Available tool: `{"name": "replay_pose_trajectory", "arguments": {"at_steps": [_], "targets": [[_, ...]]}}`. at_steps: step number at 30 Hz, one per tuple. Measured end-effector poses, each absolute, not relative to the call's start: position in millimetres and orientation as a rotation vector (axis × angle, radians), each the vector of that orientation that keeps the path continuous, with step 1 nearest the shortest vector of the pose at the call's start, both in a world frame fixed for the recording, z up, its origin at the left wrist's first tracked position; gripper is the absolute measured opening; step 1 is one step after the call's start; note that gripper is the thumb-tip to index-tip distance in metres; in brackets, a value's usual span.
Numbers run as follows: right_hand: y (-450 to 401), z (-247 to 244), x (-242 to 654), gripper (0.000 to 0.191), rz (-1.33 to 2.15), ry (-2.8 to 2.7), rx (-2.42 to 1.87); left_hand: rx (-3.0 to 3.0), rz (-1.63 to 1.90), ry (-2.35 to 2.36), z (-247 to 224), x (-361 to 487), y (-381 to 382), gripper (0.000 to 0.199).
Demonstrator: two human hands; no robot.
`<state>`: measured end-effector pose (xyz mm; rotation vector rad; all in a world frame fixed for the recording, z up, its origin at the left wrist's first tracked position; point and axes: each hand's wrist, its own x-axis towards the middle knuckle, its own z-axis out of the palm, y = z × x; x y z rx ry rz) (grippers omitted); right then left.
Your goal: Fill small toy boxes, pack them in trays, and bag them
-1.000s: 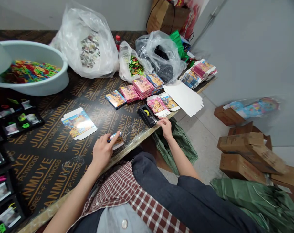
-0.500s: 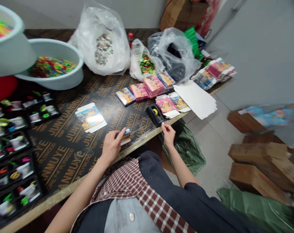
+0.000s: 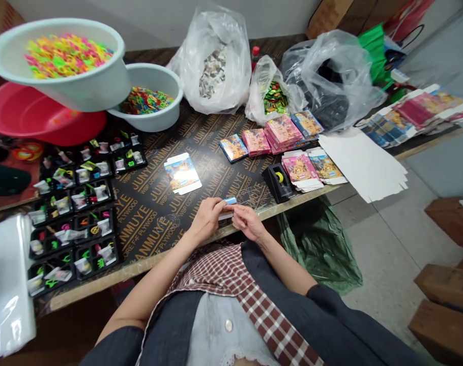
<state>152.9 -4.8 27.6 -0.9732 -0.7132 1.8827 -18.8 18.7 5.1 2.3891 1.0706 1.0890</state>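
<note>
At the table's front edge, my left hand is closed on a small printed box with a blue edge, mostly covered by the fingers. My right hand meets it there, fingers curled and fingertips against the box's near side. Whatever is pinched in the right fingers is too small to make out. A black tape dispenser with a yellow core stands to the right of my hands. Beyond the left hand lies a flat printed carton.
Stacks of pink boxes, blue boxes and flat pink cartons lie behind. Filled black trays cover the left, near a blue tub. Plastic bags line the back. A green sack hangs below the right edge.
My right hand has moved left from beside the tape dispenser to the small box in my left hand. The view has swung left, showing more tubs and trays.
</note>
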Motion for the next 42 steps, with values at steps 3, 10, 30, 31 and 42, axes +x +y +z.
{"name": "replay_pose_trajectory", "arguments": {"at_steps": [3,10,30,31,42], "targets": [[-4.8,26.6,154.6,0.042,1.858,-0.748,-1.017,2.367,1.061,1.109,6.9,-15.0,19.9,0.024],[6.1,29.7,176.5,0.069,1.25,-1.24,-1.415,2.199,1.145,1.213,5.7,-3.3,26.0,0.015],[248.7,-24.6,-98.7,0.097,0.672,-2.588,-0.989,2.079,0.355,1.462,16.5,-135.1,-13.0,0.055],[254.8,-22.2,-109.6,0.097,0.657,-2.627,-0.987,2.129,0.295,1.437,9.7,-128.4,-12.1,0.066],[252.1,-33.2,-125.2,0.078,0.53,-2.8,-0.842,2.178,0.167,1.662,-16.1,-154.4,-10.7,0.1]]}}
